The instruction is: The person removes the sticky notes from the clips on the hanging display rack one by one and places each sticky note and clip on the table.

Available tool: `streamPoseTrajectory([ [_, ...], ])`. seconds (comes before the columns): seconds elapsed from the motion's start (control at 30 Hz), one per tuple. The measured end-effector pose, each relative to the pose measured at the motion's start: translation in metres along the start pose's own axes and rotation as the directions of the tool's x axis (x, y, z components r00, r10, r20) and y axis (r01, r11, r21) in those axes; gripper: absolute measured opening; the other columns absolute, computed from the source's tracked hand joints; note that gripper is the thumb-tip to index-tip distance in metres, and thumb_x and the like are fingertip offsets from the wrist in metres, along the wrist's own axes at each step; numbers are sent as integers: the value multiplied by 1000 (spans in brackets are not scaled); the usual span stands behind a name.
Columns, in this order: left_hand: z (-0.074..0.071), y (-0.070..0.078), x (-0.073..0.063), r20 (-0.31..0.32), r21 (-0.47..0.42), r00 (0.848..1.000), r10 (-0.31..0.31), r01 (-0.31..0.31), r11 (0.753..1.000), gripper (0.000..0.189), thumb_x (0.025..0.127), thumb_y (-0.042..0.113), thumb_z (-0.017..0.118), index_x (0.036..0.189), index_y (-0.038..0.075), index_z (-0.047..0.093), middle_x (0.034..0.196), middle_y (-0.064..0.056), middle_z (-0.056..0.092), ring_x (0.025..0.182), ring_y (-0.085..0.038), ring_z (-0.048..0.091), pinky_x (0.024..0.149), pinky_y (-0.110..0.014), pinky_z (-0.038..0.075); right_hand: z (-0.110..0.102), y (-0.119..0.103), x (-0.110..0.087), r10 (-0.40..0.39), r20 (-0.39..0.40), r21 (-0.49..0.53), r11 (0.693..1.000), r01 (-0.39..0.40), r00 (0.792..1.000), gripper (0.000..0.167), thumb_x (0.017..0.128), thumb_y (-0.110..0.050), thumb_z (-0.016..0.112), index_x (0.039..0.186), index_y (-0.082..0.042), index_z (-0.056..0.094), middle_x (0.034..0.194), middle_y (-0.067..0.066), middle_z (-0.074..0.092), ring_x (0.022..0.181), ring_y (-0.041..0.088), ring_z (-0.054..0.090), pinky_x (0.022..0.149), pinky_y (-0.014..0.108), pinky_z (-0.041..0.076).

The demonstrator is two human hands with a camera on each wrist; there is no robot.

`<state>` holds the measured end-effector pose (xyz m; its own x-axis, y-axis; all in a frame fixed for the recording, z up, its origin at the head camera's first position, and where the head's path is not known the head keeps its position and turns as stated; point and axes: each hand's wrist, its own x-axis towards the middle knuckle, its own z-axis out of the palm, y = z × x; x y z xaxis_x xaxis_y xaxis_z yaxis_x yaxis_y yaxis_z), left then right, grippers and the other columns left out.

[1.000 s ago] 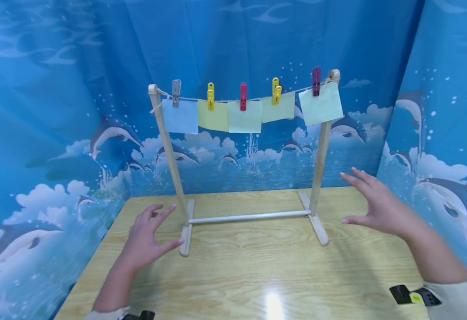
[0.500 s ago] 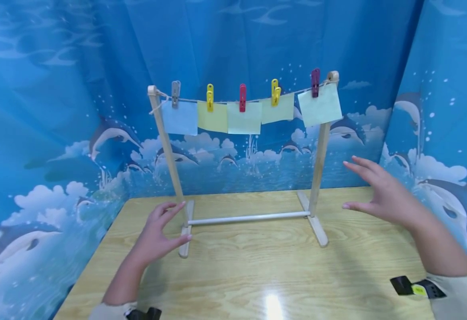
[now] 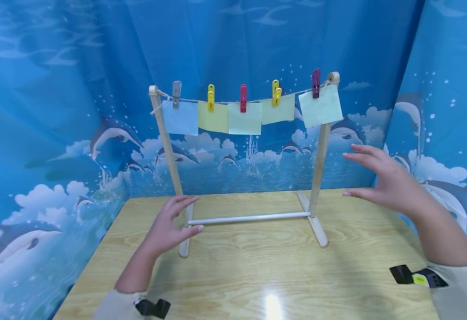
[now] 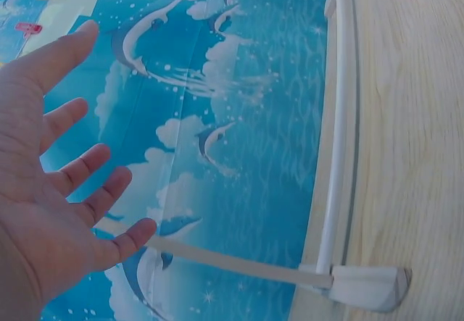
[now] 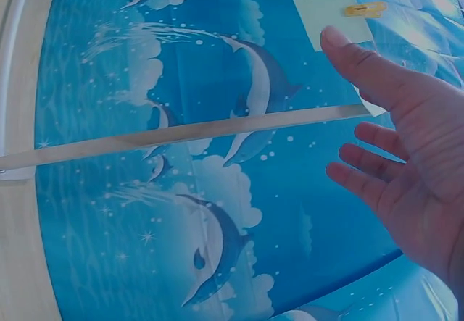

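Wooden uprights (image 3: pixel 320 171) rise near the left hand (image 3: pixel 170 229) and right hand (image 3: pixel 393 182), fingers (image 4: pixel 81 167) spread and empty.

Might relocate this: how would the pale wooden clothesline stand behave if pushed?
The stand is probably light, its posts slim. Long flat feet may let it slide before tipping. Pastel square paper notes, clipped only on top, would likely swing.

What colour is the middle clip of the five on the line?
The middle clip is red; it shows best in the head view.
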<state>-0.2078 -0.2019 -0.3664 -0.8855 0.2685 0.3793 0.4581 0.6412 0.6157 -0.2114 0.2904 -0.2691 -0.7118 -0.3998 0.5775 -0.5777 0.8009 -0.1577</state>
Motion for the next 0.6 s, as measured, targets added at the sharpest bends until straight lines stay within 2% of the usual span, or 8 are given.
streamPoseTrajectory([
  [0.07,1,3,4,-8,-7,1000,6,-6,1000,71,79,38,82,141,21,52,143,-11,43,129,-35,42,100,-61,41,-2,-1,3,-15,-22,-20,1000,14,1000,83,58,-11,94,132,-4,58,141,21,46,116,43,52,82,60,52],
  [0.13,3,6,8,-18,-21,999,27,-28,999,69,78,36,83,140,20,54,141,-8,45,129,-34,42,100,-61,41,-4,-1,7,-40,-53,-32,999,38,998,82,57,-9,94,131,-4,59,138,20,49,108,38,58,85,37,56],
  [0.2,5,11,11,-31,-25,998,53,-54,998,68,78,34,84,138,20,56,140,-8,46,128,-32,43,99,-60,42,-6,-1,9,-72,-86,-33,997,70,994,81,56,-8,94,129,-4,60,135,19,53,98,32,62,82,15,50],
  [0.27,7,15,16,-42,-35,996,83,-85,996,67,77,31,85,137,19,57,138,-7,48,127,-31,44,99,-59,42,-8,-1,12,-98,-113,-24,995,96,989,79,57,-9,93,129,-4,61,132,17,55,94,28,62,81,1,37],
  [0.3,8,17,18,-46,-39,994,96,-98,994,66,77,31,85,136,19,58,137,-7,49,126,-30,44,99,-58,42,-9,-2,14,-109,-124,-12,994,108,986,77,59,-10,93,129,-4,61,130,17,57,95,27,61,83,-3,32],
  [0.4,12,22,24,-56,-52,990,129,-132,990,64,77,31,85,134,19,59,136,-7,50,126,-28,45,101,-56,42,-14,-3,19,-139,-152,12,990,142,979,69,65,-15,90,127,-3,62,124,15,60,98,21,58,86,-1,34],
  [0.6,16,33,34,-52,-69,986,159,-162,984,62,78,32,84,134,20,60,136,-6,50,127,-26,44,102,-54,42,-24,-8,29,-176,-175,37,982,185,969,63,69,-10,88,126,-2,63,117,14,62,106,-4,50,90,1,36],
])
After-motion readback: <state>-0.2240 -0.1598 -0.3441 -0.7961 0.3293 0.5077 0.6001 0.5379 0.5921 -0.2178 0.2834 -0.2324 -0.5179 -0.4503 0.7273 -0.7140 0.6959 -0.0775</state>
